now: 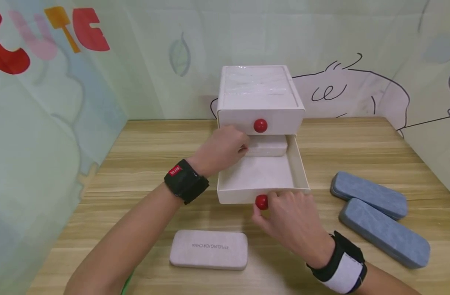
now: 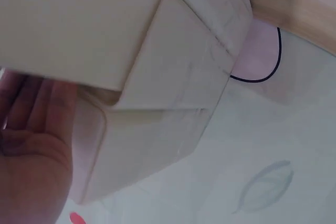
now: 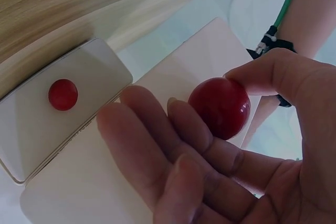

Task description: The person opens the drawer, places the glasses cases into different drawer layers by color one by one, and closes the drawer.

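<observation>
A white two-drawer box stands at the back with its lower drawer pulled out. Inside, toward the rear, lies a pale glasses case. My left hand reaches over the drawer's left wall and grips the case's left end with curled fingers; the fingertips are hidden. In the left wrist view, the drawer wall covers those fingertips. My right hand pinches the lower drawer's red knob between thumb and fingers.
A pale pink case with printed lettering lies in front of the drawer. To the right are two blue-grey cases, one farther back and one nearer, touching. The upper drawer, with its red knob, is closed. Printed cloth hangs behind the wooden table.
</observation>
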`<state>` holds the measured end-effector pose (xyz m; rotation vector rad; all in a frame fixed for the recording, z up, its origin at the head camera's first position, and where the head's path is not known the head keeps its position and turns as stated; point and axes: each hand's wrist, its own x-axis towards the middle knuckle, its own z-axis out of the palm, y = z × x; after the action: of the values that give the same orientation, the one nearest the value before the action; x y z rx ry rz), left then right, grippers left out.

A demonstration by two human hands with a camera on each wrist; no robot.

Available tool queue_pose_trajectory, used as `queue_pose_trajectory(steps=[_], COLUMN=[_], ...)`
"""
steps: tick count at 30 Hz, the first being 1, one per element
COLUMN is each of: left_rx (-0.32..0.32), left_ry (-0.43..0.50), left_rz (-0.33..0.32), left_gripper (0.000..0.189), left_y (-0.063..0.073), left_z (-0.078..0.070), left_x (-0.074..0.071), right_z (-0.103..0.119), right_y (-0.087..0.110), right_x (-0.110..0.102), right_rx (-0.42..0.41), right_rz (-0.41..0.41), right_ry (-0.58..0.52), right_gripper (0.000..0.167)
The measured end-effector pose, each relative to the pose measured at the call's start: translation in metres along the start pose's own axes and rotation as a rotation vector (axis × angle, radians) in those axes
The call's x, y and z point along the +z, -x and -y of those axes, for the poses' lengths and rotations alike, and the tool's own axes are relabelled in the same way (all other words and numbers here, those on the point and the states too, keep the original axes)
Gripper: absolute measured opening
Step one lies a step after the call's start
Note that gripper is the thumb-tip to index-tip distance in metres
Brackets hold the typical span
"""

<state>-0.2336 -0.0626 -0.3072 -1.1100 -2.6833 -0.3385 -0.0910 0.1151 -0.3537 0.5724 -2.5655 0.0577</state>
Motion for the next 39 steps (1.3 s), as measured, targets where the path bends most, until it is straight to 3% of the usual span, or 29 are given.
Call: queue_pose_trajectory(steps=[7,13,18,24,29,31,35,39], left_rx=[-0.035,0.007,0.023,-0.008,-0.082,-0.098,-0.073,-0.049], left_ry=[0.143,0.154,0.118,0.049,0.043,0.055,0.024,0.026], left_rz=[0.0,-0.005,0.021,0.093,0.291,0.337,0.32,0.345], left_gripper=[0.009,0.008,0.005,0.008,0.019,0.028,0.047,0.064], left_y=[0.028,0.06,0.088,0.117,0.138,0.146,0.16,0.17], left_z=[0.002,-0.004,-0.013,-0.024,-0.031,-0.033,-0.036,-0.04], left_x=[-0.025,-0.048,-0.056,-0.05,-0.039,-0.034,-0.022,-0.009], right_z=[-0.001,-0.002,-0.002,-0.002,-0.001,-0.001,-0.001,-0.001], right_y=[-0.001,-0.001,-0.001,-0.002,-0.002,-0.002,-0.002,-0.002], right_x=[-0.001,-0.001,0.0,-0.001,0.0,0.0,0.0,0.0], right_rx=[0.024,0.028,0.022,0.023,0.027,0.031,0.036,0.03], right_rz=[0.029,0.036,0.01,0.031,0.038,0.042,0.055,0.047], right_ry=[-0.012,-0.021,-0.015,-0.013,-0.021,-0.023,-0.022,-0.015], right_gripper=[0.048,0.049,0.051,0.05,0.051,0.051,0.049,0.049])
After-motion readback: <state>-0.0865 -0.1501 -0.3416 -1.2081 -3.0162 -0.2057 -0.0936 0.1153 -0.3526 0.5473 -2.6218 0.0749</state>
